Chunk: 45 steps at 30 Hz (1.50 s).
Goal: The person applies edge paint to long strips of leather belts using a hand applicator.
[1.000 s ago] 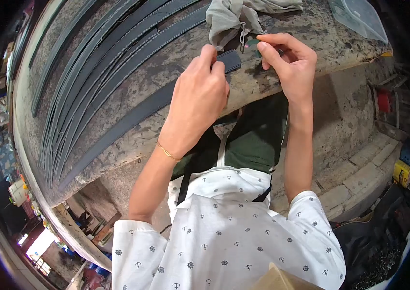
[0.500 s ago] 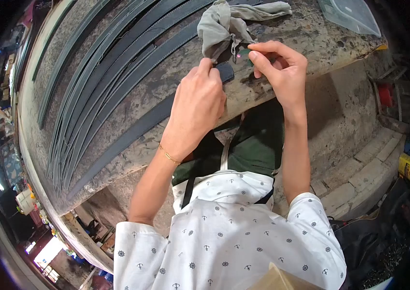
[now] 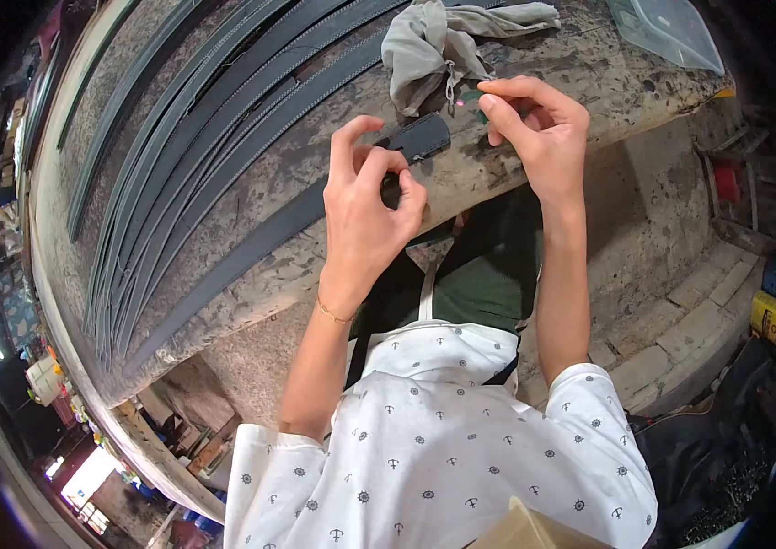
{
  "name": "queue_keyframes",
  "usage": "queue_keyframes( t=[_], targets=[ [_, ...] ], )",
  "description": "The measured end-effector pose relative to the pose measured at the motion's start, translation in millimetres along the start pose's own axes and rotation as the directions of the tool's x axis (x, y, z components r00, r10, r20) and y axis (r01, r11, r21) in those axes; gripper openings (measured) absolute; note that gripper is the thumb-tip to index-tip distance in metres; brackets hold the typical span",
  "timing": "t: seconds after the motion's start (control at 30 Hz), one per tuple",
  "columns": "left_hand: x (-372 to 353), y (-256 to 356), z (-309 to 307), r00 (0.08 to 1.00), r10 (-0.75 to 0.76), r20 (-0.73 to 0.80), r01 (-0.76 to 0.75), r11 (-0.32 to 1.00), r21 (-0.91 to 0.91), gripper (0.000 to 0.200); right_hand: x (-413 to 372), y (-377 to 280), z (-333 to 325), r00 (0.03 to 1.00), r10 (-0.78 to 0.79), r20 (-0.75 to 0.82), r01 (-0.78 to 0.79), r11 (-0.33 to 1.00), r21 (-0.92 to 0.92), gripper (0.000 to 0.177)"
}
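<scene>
My left hand [image 3: 369, 197] hovers over a dark strap [image 3: 251, 252] near the bench's front edge. Its index finger is raised, its thumb and other fingers are curled and apart, and nothing shows between them. The strap's end [image 3: 426, 137], with stitching and a small slot, lies just beyond these fingers. To the right, my right hand [image 3: 539, 133] pinches with thumb and index finger. A small dark green thing [image 3: 471, 95] shows at its fingertips, too small to make out, beside a pink spot [image 3: 461, 102]. A crumpled grey cloth [image 3: 417, 59] lies behind the strap's end.
Several long dark straps [image 3: 196, 137] curve across the left of the worn bench [image 3: 603, 96]. A clear plastic container [image 3: 667, 32] sits at the far right corner. A yellow can [image 3: 768, 316] and a red object in a frame [image 3: 726, 181] are at the right.
My left hand has let go near the strap's end and drawn back towards me, its fingers spreading. My right hand keeps its pinch almost unmoved. The view has shifted slightly.
</scene>
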<state>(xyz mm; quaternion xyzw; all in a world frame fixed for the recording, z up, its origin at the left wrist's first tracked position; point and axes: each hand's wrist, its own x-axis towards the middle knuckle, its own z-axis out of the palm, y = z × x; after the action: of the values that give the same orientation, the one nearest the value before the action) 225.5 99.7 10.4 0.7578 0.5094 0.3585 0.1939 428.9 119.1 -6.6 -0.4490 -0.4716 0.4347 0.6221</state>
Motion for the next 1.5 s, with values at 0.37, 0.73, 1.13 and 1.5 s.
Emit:
queue_keyframes(
  t=[0.37, 0.73, 1.13, 1.5],
  targets=[
    [-1.8, -3.3, 9.2, 0.997, 0.082, 0.003, -0.082, 0.994, 0.069, 0.010, 0.7, 0.1, 0.1, 1.000, -0.002, -0.005, 0.002, 0.999, -0.038, 0.013],
    [-7.9, 1.1, 13.7, 0.997, 0.006, -0.078, -0.002, 0.999, 0.043, 0.011, -2.8, 2.6, 3.9, 0.995, -0.064, 0.080, 0.076, 0.985, -0.154, 0.012],
    [-0.8, 2.1, 6.8, 0.991, 0.133, 0.004, -0.132, 0.982, 0.135, 0.015, -2.7, -0.6, 4.6, 0.997, -0.005, 0.073, 0.013, 0.994, -0.108, 0.013],
    [19.1, 25.7, -6.5, 0.910, 0.156, 0.385, -0.312, 0.868, 0.386, 0.015, -2.1, 2.3, 1.2, 0.998, -0.020, 0.064, 0.028, 0.993, -0.119, 0.013]
  ],
)
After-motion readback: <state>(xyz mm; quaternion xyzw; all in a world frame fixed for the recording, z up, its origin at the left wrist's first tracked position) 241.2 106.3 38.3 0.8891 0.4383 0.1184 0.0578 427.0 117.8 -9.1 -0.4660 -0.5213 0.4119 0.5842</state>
